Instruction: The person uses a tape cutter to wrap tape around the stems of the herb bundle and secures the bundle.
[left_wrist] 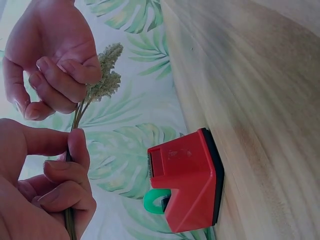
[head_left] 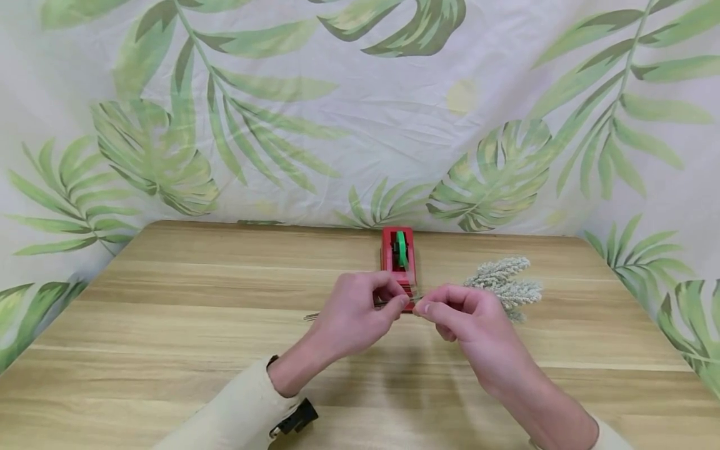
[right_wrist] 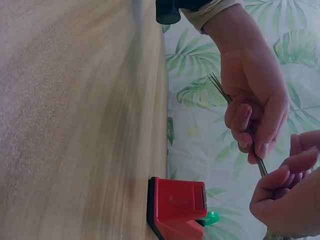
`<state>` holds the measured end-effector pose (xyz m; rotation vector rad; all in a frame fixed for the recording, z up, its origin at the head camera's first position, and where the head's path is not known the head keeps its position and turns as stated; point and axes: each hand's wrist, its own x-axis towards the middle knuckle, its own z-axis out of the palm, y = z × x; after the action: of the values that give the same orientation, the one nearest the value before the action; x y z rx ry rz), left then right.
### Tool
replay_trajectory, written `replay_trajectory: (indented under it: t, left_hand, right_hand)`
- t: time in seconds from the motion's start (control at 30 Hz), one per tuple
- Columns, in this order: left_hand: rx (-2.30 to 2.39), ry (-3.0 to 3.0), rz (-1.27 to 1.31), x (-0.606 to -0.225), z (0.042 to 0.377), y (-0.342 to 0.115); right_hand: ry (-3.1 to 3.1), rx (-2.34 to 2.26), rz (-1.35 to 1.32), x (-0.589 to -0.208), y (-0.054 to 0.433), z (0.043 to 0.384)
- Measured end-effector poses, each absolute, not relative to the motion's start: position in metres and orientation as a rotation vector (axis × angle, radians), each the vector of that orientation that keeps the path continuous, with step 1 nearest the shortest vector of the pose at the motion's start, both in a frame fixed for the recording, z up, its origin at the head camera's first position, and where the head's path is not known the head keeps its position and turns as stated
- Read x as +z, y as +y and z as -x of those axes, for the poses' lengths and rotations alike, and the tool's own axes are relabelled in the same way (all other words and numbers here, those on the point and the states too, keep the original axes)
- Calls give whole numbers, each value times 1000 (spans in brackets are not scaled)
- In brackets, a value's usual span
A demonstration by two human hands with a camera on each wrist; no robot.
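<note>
A bunch of pale dried flowers on thin stems is held above the table, heads to the right. My left hand grips the stems, whose cut ends stick out past it on the left. Just beside it, nearer the flower heads, my right hand has its fingers curled at the stems, thumb and index tips together; I cannot tell whether a strip of tape is between them. Beyond both hands stands a red tape dispenser with a green roll.
The wood-grain table stretches out on both sides of the hands. A white cloth printed with green leaves hangs behind it. A black wrist device sits at the left sleeve.
</note>
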<state>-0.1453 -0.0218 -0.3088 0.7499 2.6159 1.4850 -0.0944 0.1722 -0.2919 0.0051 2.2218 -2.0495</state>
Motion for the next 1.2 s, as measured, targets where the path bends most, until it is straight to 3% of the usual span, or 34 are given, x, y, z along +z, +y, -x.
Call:
replay_trajectory:
  t: [0.77,1.2]
  left_hand:
    - [1581,2644,-748,-296,139,-24]
    - [1497,2617,-818,-307,141,-20]
  right_hand:
    - [2331,-1983,-246,-313,160,102]
    - [2285,-2215,-393,-328,150,105]
